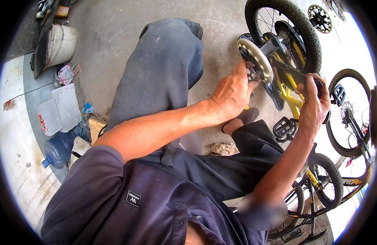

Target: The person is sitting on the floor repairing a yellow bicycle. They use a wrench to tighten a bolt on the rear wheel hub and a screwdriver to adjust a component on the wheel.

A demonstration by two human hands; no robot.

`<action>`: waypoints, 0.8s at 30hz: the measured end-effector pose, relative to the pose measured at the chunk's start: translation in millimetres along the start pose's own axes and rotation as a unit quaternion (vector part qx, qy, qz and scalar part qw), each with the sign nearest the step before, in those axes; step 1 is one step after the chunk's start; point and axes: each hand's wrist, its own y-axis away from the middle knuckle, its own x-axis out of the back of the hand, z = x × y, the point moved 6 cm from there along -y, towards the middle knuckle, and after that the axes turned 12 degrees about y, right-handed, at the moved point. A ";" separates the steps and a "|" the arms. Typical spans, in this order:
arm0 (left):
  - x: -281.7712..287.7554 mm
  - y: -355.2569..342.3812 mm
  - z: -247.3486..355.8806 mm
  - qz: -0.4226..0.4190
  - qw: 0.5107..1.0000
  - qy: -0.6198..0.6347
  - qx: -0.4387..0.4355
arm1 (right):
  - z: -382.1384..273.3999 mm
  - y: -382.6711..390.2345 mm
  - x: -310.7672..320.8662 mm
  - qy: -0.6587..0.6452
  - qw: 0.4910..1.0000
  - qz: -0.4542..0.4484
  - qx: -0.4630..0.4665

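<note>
In my left hand (233,94) is a small wheel with a pale tyre (262,61) and a black hub, which looks like a training wheel. The fingers close on its hub side and lower rim. To the right, my right hand (315,98) grips the end of a flat black bar (292,71) that runs back toward the small wheel; whether the two are joined is unclear. Both hands are in front of a yellow and black child's bicycle (294,100). Its large wheel with a knobbly black tyre (315,49) stands just beyond them.
Another small wheel (320,18) lies at the far right. More bicycles (325,179) crowd the right side, with a black pedal (284,128) near my right forearm. At left are a blue water jug (57,151), grey slabs (60,108) and a whitish bucket (62,45). A crumpled cloth (223,149) lies between my legs.
</note>
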 end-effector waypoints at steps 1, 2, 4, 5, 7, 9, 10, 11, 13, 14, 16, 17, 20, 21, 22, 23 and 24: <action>0.8 -0.2 0.3 0.006 1.000 -0.009 -0.011 | -1.4 0.2 -1.4 0.000 1.000 0.001 -0.002; 1.3 -0.4 -0.9 0.012 1.000 -0.018 -0.022 | -2.2 0.4 -2.4 0.001 1.000 0.001 -0.005; 1.2 -1.3 -4.6 0.016 0.999 -0.017 -0.033 | -3.4 0.5 -3.6 0.009 1.000 -0.001 -0.002; 0.8 -2.2 -7.2 0.014 0.999 -0.007 -0.033 | -3.8 0.6 -3.9 0.014 1.000 -0.001 -0.001; 0.6 -4.7 -11.8 0.011 0.999 0.015 -0.026 | -3.9 0.6 -4.5 0.010 1.000 -0.004 -0.001; 0.3 -6.9 -15.8 0.008 0.999 0.040 -0.013 | -3.6 0.9 -4.1 0.011 1.000 -0.002 -0.002; 1.1 -6.5 -16.2 0.013 0.998 0.051 -0.016 | -3.7 0.9 -4.2 0.012 1.000 0.000 -0.002; 2.0 -5.8 -16.3 0.017 0.998 0.062 -0.019 | -3.9 0.9 -4.2 0.012 1.000 0.001 -0.003; 2.8 -5.0 -17.7 0.014 0.995 0.095 -0.005 | -3.8 1.4 -3.3 0.013 1.000 0.006 -0.006; 3.8 -4.3 -19.1 0.006 0.993 0.116 0.012 | -3.5 1.9 -2.3 0.014 1.000 0.008 -0.009; 4.3 -1.2 -23.9 -0.011 0.985 0.161 0.054 | -2.3 2.6 0.2 0.013 1.000 0.016 -0.013; 3.8 1.3 -28.5 -0.020 0.980 0.183 0.078 | -1.7 3.0 1.5 0.012 1.000 0.020 -0.015; 5.2 4.9 -34.5 -0.040 0.970 0.205 0.121 | -0.1 4.6 6.4 0.011 1.000 0.019 -0.018; 6.9 5.1 -35.7 -0.046 0.969 0.205 0.131 | -0.5 5.5 7.6 0.013 1.000 0.020 -0.016; 7.6 5.8 -33.3 -0.071 0.951 0.257 0.158 | -1.1 6.2 8.3 0.013 1.000 0.020 -0.013; 9.1 7.5 -29.7 -0.077 0.940 0.283 0.176 | -1.8 6.9 9.1 0.014 1.000 0.021 -0.010; 9.9 9.2 -24.7 -0.084 0.927 0.309 0.194 | -1.3 7.8 10.1 0.016 1.000 0.022 -0.016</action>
